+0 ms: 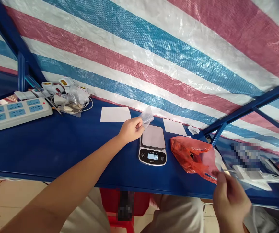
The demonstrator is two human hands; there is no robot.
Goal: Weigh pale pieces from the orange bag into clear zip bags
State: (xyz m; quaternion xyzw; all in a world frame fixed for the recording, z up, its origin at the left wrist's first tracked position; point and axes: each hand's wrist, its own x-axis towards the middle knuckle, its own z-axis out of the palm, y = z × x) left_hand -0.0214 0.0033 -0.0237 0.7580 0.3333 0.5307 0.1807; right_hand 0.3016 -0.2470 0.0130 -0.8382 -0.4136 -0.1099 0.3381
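Left hand (131, 129) pinches a clear plastic bag (147, 116) just behind a kitchen scale (152, 145).
The left grip is pressed together on the bag, above the far end of the scale, on a blue counter (44, 149). The right hand (230, 197) is beside a red plastic bag (191, 158), its grip half curled; whether it pinches anything I cannot tell. White paper sheets (115, 114) lie behind the scale, and a power strip (15, 115) and a small bag of odds and ends (75, 103) sit far left.
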